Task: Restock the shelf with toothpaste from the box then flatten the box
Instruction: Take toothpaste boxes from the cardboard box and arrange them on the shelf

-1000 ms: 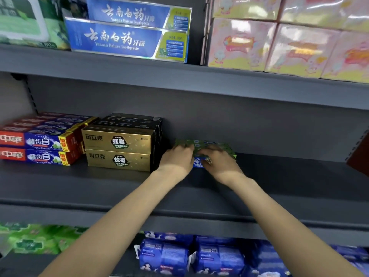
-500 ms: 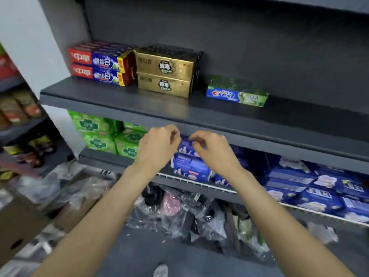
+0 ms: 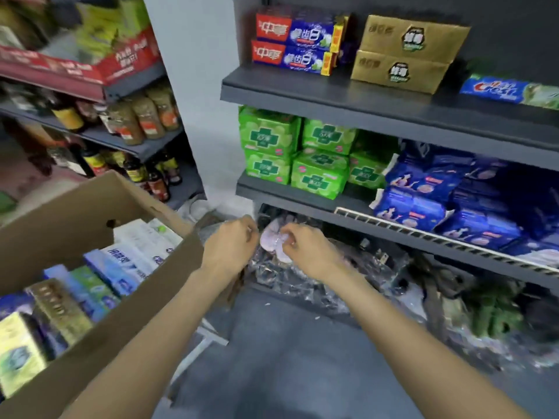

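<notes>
Both hands, the left hand [image 3: 231,246] and right hand [image 3: 305,252], are hanging loosely curled, holding nothing, beside the box [image 3: 99,297] of toothpaste [image 3: 127,263].

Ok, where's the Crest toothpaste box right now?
In the head view the Crest toothpaste box lies on the dark shelf at the far right, just right of the two stacked gold boxes.

An open cardboard box [image 3: 99,297] packed with toothpaste cartons [image 3: 127,261] sits at eight o'clock; toothpaste packs [image 3: 298,43] line the upper shelf [image 3: 378,104] at one o'clock, wrapped packs [image 3: 320,173] on the shelf below, both hands [image 3: 230,246] at centre between them
</notes>
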Available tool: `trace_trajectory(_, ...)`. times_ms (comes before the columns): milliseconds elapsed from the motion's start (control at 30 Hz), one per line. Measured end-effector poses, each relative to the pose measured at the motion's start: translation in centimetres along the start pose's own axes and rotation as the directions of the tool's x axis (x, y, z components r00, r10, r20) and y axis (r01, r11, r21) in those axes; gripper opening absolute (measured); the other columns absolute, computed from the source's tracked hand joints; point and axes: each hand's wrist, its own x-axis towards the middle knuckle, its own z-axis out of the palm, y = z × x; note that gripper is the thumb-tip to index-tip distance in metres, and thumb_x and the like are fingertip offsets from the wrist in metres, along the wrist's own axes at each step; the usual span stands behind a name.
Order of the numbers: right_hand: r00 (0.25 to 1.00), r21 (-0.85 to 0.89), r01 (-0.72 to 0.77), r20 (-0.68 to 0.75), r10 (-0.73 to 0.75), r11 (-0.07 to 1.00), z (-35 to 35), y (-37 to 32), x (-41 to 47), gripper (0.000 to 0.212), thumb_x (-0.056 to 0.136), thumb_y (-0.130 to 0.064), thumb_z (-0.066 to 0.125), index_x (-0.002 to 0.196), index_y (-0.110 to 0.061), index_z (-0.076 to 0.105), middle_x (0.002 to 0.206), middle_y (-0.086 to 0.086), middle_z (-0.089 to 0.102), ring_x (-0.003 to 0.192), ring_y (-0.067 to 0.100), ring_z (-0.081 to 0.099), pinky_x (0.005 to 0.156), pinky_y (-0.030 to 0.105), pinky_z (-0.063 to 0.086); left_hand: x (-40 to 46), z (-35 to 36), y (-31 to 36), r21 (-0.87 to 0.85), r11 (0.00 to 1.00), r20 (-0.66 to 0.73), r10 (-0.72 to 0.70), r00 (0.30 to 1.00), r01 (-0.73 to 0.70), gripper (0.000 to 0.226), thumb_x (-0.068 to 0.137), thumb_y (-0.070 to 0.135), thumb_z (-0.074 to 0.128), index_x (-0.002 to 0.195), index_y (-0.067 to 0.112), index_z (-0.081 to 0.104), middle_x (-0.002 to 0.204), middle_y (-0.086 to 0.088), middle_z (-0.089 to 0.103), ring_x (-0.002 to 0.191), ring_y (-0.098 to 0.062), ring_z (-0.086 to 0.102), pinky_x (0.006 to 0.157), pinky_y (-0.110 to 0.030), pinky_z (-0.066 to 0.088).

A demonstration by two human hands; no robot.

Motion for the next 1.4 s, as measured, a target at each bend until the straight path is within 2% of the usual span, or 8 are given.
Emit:
trace_trajectory(100, 1.0, 0.014, -0.03, 0.005, 0.029, 0.999, 4.7, -5.2, 0.7, 0.035, 0.088, -0.014, 0.049, 0.122, -0.013, 0.057, 0.116, 0.016, 0.062, 0.11, 0.034, 0.055, 0.094, 0.042, 0.044, -0.7, -2.5, -6.4, 0.021, 1.0, 0.007, -0.014, 1.0, 0.014, 0.024, 0.094, 0.023, 0.047, 0.111, 0.014, 0.061, 0.105, -0.018, 0.066, 0.101, -0.037, 0.059, 0.075, -0.039, 0.046)
trace_trajectory(300, 1.0, 0.097, 0.015, 0.026, -0.018, 0.995, 11.7, -15.4, 2.5, 0.031, 0.089, -0.009, 0.048, 0.117, -0.009, 0.06, 0.094, 0.006, 0.061, 0.089, 0.025, 0.058, 0.082, 0.03, 0.044, -1.1, -5.2, -18.8, 0.142, 0.989, 0.161, -0.06, 0.985, 0.037, 0.029, 0.093, 0.021, 0.045, 0.114, 0.006, 0.058, 0.112, -0.016, 0.062, 0.106, -0.034, 0.055, 0.078, -0.038, 0.046)
trace_trajectory(467, 0.991, 0.062, 0.05, 0.119, -0.057, 0.997, 17.6, -22.3, 5.7, 0.034, 0.091, -0.007, 0.046, 0.123, -0.005, 0.056, 0.117, 0.018, 0.057, 0.109, 0.031, 0.054, 0.09, 0.031, 0.04, -1.4, -6.7, -27.2, 0.276, 0.959, 0.339, -0.159, 0.927, 0.063, 0.032, 0.096, 0.023, 0.044, 0.124, 0.008, 0.049, 0.125, -0.014, 0.053, 0.114, -0.031, 0.052, 0.089, -0.039, 0.043)
trace_trajectory(733, 0.893, -0.196, -0.071, 0.425, 0.15, 0.978, 26.6, -25.6, 10.2, 0.036, 0.095, -0.017, 0.047, 0.125, 0.002, 0.045, 0.125, 0.023, 0.051, 0.113, 0.036, 0.052, 0.084, 0.035, 0.045, -1.3, -7.6, -35.7, 0.357, 0.933, 0.584, -0.252, 0.772, 0.035, 0.062, 0.095, 0.036, 0.047, 0.15, 0.027, 0.02, 0.152, -0.005, 0.032, 0.138, -0.027, 0.033, 0.108, -0.044, 0.031)
trace_trajectory(867, 0.875, -0.319, -0.089, 0.428, 0.227, 0.944, 29.1, -25.1, 10.5, 0.035, 0.095, -0.014, 0.048, 0.127, -0.001, 0.044, 0.13, 0.02, 0.047, 0.118, 0.033, 0.05, 0.093, 0.036, 0.044, -1.6, -7.2, -37.2, 0.326, 0.945, 0.57, -0.178, 0.802, -0.022, 0.066, 0.094, 0.039, 0.047, 0.151, 0.028, 0.016, 0.157, -0.001, 0.021, 0.144, -0.023, 0.021, 0.111, -0.044, 0.025)
trace_trajectory(1000, 0.912, -0.418, -0.083, 0.334, 0.239, 0.905, 29.3, -25.2, 11.1, 0.04, 0.093, -0.016, 0.055, 0.128, -0.001, 0.043, 0.131, 0.02, 0.044, 0.121, 0.033, 0.047, 0.097, 0.038, 0.042, -1.8, -7.2, -37.4, 0.247, 0.969, 0.541, -0.125, 0.832, -0.016, 0.064, 0.091, 0.036, 0.053, 0.148, 0.027, 0.026, 0.15, -0.004, 0.034, 0.136, -0.025, 0.034, 0.105, -0.04, 0.034)
trace_trajectory(1167, 0.861, -0.284, -0.167, 0.424, 0.28, 0.944, 28.5, -25.2, 10.7, 0.042, 0.093, -0.025, 0.057, 0.123, 0.001, 0.045, 0.128, 0.02, 0.051, 0.117, 0.033, 0.051, 0.087, 0.032, 0.043, -2.6, -7.7, -37.3, 0.217, 0.976, 0.464, -0.113, 0.879, 0.011, 0.057, 0.088, 0.034, 0.059, 0.14, 0.02, 0.041, 0.141, -0.006, 0.041, 0.127, -0.025, 0.041, 0.099, -0.039, 0.039)
trace_trajectory(1400, 0.769, -0.172, -0.208, 0.579, 0.269, 0.963, 28.1, -25.4, 9.9, 0.078, 0.082, -0.048, 0.066, 0.136, -0.003, 0.033, 0.139, 0.014, 0.043, 0.126, 0.027, 0.043, 0.091, 0.03, 0.038, -3.2, -8.6, -38.0, 0.128, 0.986, 0.489, -0.153, 0.859, 0.103, 0.058, 0.084, 0.035, 0.064, 0.135, 0.015, 0.045, 0.143, -0.004, 0.036, 0.128, -0.022, 0.04, 0.099, -0.038, 0.043)
